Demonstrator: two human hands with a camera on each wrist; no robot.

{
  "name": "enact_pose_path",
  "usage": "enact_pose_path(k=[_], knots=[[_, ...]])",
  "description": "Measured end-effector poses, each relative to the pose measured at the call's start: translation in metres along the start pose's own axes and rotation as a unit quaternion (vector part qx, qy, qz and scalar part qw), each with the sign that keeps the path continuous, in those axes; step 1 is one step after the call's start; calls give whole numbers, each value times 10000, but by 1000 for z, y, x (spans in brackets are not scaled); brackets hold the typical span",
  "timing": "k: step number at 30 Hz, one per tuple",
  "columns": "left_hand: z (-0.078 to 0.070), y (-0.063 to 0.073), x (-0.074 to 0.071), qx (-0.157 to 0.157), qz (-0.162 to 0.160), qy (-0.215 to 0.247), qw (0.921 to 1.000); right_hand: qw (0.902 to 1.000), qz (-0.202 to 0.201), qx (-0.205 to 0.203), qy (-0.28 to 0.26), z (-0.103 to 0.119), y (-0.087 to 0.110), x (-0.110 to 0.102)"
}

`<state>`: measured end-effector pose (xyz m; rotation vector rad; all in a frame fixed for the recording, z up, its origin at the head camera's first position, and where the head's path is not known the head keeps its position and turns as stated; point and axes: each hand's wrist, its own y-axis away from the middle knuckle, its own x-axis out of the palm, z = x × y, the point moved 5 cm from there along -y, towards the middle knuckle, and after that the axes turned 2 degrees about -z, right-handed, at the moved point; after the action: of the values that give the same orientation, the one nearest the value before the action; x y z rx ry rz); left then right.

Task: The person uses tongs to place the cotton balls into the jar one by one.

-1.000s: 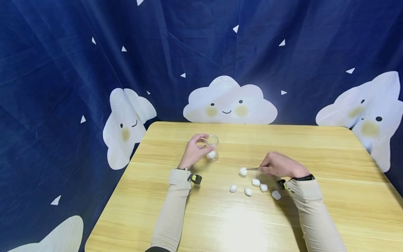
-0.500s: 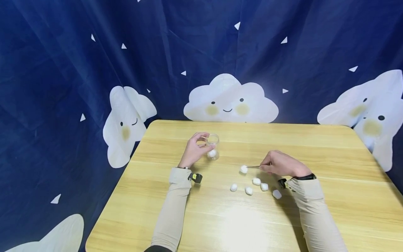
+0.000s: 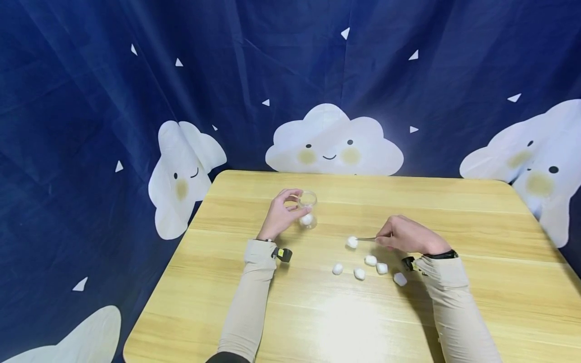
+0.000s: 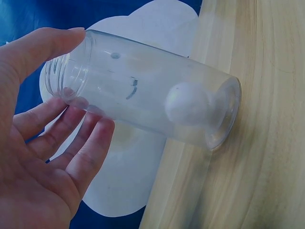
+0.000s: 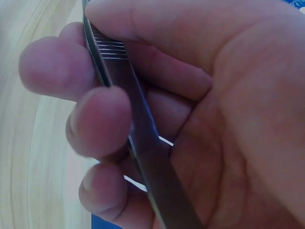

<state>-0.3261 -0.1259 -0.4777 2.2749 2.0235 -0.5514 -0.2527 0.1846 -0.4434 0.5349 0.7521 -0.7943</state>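
Observation:
My left hand holds a clear plastic jar near its threaded open mouth, thumb on one side and fingertips on the other. The jar's base stands on the table, and a white cotton ball lies inside near the bottom. In the right hand is a pair of metal tweezers, gripped between thumb and fingers at the ridged part. At the tweezers' tips, to the right of the jar and a little nearer the person, is another cotton ball. The right wrist view does not show the tips.
Several loose cotton balls lie on the wooden table, in front of the tweezers and left of the right wrist. Behind the table hangs a dark blue curtain with printed clouds.
The head view has tilted down slightly, so everything sits a little higher in it. Both hands keep their holds on jar and tweezers, with hardly any movement.

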Motion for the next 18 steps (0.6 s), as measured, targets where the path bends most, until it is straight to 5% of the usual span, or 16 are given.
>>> enact_pose_path(k=[18], knots=[[-1,0,1,28,27,-17,10000,9994,-263,-137,191,2,1,-5]])
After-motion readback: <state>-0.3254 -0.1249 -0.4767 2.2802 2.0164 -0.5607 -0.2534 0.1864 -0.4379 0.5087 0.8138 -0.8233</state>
